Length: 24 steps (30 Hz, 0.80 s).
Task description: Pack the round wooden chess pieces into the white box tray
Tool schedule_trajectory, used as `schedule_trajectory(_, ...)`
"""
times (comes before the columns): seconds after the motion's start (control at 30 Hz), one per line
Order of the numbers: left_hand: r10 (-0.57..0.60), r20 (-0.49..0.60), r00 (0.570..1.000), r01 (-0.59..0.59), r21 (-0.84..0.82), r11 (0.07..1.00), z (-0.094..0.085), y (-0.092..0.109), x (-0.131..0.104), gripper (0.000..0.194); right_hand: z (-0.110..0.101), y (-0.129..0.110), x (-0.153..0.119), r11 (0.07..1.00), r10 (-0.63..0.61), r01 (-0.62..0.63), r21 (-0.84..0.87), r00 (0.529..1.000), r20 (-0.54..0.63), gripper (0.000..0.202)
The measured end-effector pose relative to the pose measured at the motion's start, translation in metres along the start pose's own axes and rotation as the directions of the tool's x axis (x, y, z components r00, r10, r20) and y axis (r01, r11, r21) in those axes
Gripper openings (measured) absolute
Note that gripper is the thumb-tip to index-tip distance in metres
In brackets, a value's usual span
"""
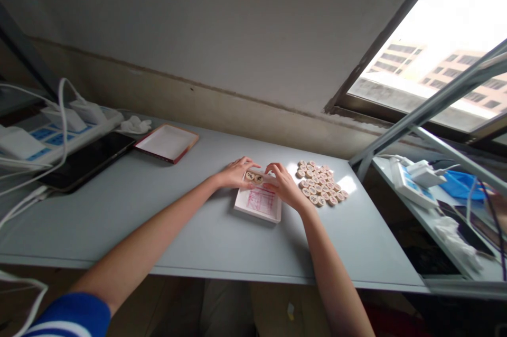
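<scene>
A shallow white box [259,209] with red markings on its bottom lies on the grey table. Two round wooden pieces with dark characters [254,177] sit side by side at its far left corner. My left hand [236,174] rests at that corner, thumb and fingers apart around the pieces. Over the far right part of the box, my right hand [282,183] has curled fingers; what they hold, if anything, is hidden. Several similar round pieces [320,183] are spread in one layer right of the box.
A shallow lid [168,142] lies open side up at the back left. Beyond it are crumpled tissue [135,124], a black tablet [93,161] and a power strip [59,138] with white cables. Metal bars slope by the window at right.
</scene>
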<state>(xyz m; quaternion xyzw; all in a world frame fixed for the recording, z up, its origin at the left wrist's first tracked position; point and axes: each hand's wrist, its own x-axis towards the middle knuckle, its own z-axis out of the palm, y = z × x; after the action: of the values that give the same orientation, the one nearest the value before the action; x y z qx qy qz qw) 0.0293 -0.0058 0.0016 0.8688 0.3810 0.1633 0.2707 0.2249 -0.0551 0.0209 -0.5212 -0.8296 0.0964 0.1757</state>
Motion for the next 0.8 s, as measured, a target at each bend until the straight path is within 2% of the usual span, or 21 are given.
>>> schedule_trajectory(0.23,0.002,0.001,1.000,-0.002,0.021,1.000,0.001,-0.002,0.001,0.060,-0.001,-0.002,-0.001,1.000,0.000,0.000,-0.002,1.000,0.008,0.024)
schedule_trajectory(0.33,-0.022,-0.021,1.000,0.023,0.054,0.998,0.002,0.001,0.001,0.054,0.000,-0.001,0.000,1.000,-0.004,0.004,-0.011,1.000,0.004,0.024)
schedule_trajectory(0.6,-0.061,-0.019,0.998,0.063,0.073,0.995,-0.001,0.008,-0.001,0.045,-0.001,-0.008,0.002,0.963,-0.144,0.129,-0.235,0.989,-0.045,0.031)
schedule_trajectory(0.8,-0.082,-0.009,0.997,0.083,0.061,0.995,-0.002,0.010,-0.001,0.042,0.000,-0.009,0.003,0.962,-0.154,0.137,-0.234,0.986,-0.056,0.030)
